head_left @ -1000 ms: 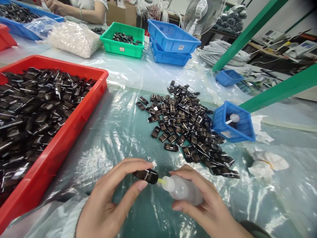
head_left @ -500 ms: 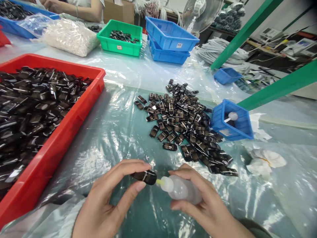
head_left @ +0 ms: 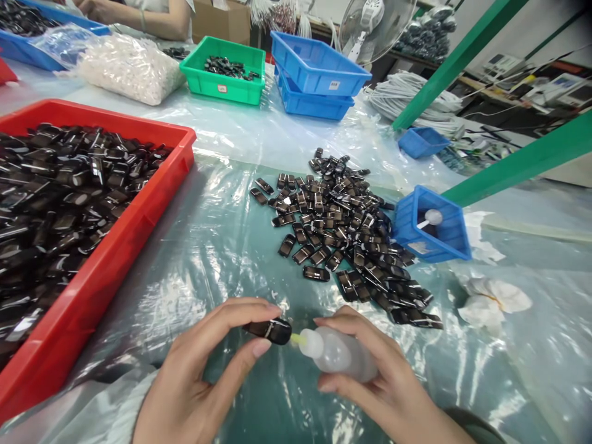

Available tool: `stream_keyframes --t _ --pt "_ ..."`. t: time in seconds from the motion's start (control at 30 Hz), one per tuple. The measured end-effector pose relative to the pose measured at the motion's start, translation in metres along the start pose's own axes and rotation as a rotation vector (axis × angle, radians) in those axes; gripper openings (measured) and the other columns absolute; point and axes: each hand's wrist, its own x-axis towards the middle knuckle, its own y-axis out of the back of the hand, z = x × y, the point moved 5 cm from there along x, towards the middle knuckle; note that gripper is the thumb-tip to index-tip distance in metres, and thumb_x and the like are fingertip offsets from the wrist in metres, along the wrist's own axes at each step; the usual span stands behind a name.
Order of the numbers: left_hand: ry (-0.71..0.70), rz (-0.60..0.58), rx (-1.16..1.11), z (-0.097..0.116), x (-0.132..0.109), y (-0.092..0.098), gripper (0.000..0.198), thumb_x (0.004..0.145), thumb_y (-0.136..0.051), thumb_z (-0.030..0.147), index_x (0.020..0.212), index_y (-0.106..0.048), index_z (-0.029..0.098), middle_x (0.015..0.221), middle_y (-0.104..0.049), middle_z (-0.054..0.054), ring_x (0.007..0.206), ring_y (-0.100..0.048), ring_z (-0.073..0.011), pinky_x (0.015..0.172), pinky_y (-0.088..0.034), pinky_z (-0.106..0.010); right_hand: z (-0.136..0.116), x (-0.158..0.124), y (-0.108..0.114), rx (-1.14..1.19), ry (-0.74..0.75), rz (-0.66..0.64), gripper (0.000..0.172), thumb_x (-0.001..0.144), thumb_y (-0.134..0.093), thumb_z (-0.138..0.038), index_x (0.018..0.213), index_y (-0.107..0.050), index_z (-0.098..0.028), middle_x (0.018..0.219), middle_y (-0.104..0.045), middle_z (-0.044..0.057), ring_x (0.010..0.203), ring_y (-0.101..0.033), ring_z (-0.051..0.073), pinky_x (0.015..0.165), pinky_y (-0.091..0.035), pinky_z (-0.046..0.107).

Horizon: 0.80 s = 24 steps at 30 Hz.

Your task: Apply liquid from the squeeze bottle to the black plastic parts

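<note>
Between the thumb and fingers of my left hand (head_left: pixel 215 364) is a glossy black plastic piece (head_left: pixel 279 331), shaped like a small rounded casing. My right hand (head_left: pixel 370 364) grips a translucent squeeze bottle (head_left: pixel 345 353), which lies sideways and points left. Its yellowish nozzle tip (head_left: pixel 298 339) is at the right end of the black piece; whether they touch I cannot tell. Beyond my hands a pile of similar black pieces (head_left: pixel 333 216) is spread on the green, plastic-covered table (head_left: pixel 185 246).
A red tray (head_left: pixel 152 216) full of black pieces stands at left. To the right are a small blue bin (head_left: pixel 430 240), crumpled tissue (head_left: pixel 494 302) and green posts (head_left: pixel 522 160). Behind stand a green bin (head_left: pixel 226 92), stacked blue bins (head_left: pixel 319 68), a bag (head_left: pixel 132 71) and another person's arm (head_left: pixel 171 21).
Almost nothing differs. Both hands keep the black piece and the bottle in the same pose; the whole view has shifted very slightly.
</note>
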Motion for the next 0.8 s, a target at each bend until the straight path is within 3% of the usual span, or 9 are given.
stream_keyframes --t 0.13,0.3,0.57,0.7,0.8 --pt "0.011 -0.001 -0.017 -0.002 0.0 0.0 0.02 0.089 -0.059 0.025 0.105 -0.062 0.037 0.107 -0.068 0.008 0.099 -0.065 -0.0095 0.086 -0.049 -0.012 0.001 0.0 0.001 -0.005 -0.032 0.009 0.033 0.084 -0.071 -0.033 0.113 -0.057 -0.03 0.102 -0.059 0.002 0.086 -0.061 0.017 0.071 -0.054 0.024" --pt "0.102 0.129 -0.075 -0.007 0.003 0.009 0.018 0.087 -0.061 0.031 0.103 -0.062 0.038 0.103 -0.069 0.009 0.094 -0.066 -0.0075 0.083 -0.049 -0.01 0.008 0.0 0.005 -0.031 -0.06 0.065 0.033 0.083 -0.07 -0.025 0.113 -0.058 -0.033 0.105 -0.061 -0.001 0.091 -0.062 0.017 0.075 -0.052 0.023" --pt "0.251 0.272 -0.141 -0.017 0.02 0.024 0.025 0.088 -0.053 0.045 0.089 -0.059 0.021 0.07 -0.062 0.002 0.069 -0.061 -0.0123 0.064 -0.05 -0.018 0.023 0.004 0.007 0.176 -0.122 0.292 0.027 0.087 -0.067 -0.03 0.111 -0.055 -0.03 0.115 -0.064 0.003 0.104 -0.061 0.018 0.084 -0.053 0.027" --pt "0.224 0.263 -0.217 -0.015 0.023 0.024 0.023 0.087 -0.053 0.041 0.083 -0.058 0.019 0.07 -0.06 0.001 0.069 -0.061 -0.013 0.067 -0.051 -0.021 0.026 0.01 0.006 0.17 -0.098 0.334 0.029 0.087 -0.066 -0.03 0.112 -0.054 -0.026 0.118 -0.061 0.007 0.107 -0.06 0.02 0.084 -0.053 0.029" --pt "0.243 0.27 -0.253 -0.016 0.021 0.022 0.023 0.087 -0.052 0.041 0.092 -0.059 0.019 0.078 -0.063 0.0 0.073 -0.062 -0.0131 0.071 -0.052 -0.021 0.02 -0.001 0.014 0.03 -0.008 0.508 0.031 0.082 -0.07 -0.025 0.107 -0.052 -0.025 0.103 -0.058 0.004 0.096 -0.059 0.018 0.081 -0.051 0.028"
